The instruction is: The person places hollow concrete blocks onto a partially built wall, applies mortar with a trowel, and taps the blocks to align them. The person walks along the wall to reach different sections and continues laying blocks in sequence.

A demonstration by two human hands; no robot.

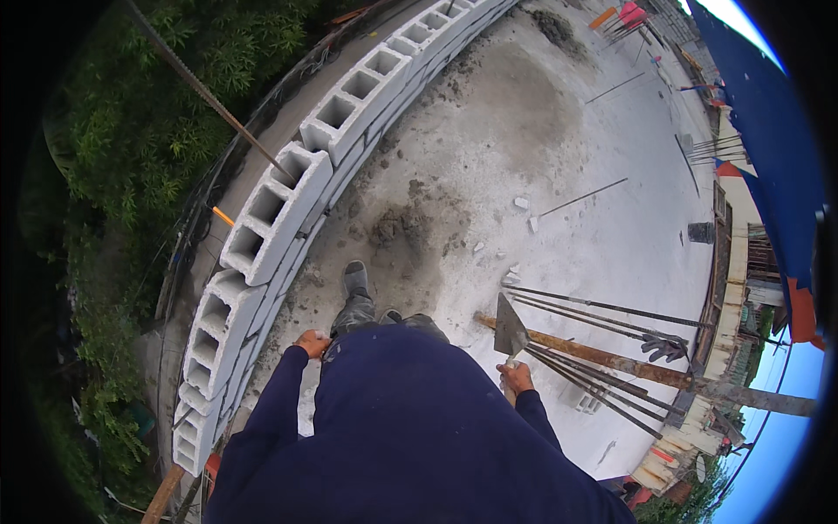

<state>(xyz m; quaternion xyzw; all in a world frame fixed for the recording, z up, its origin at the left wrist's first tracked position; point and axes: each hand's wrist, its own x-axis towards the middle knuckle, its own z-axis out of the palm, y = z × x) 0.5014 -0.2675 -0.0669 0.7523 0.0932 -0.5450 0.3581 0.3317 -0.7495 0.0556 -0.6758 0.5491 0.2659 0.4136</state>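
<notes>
My right hand (pixel 517 377) is closed round the handle of a trowel (pixel 509 330). Its grey, pointed blade is held up and away from me, beside a cluster of steel bars. Close to my left thigh, my left hand (pixel 312 342) has its fingers curled in. Whatever those fingers hold, if anything, is too small to make out. To the left of that hand runs a low wall of grey hollow concrete blocks (pixel 269 207), its open cells facing up.
Several steel rebars (pixel 602 307) and a rusty pole (pixel 594 352) stick out at my right, a glove (pixel 665 347) hanging on them. Dark mortar (pixel 397 229) lies on the concrete floor ahead. A black bucket (pixel 701 232) stands farther right. Foliage (pixel 122 218) grows beyond the wall.
</notes>
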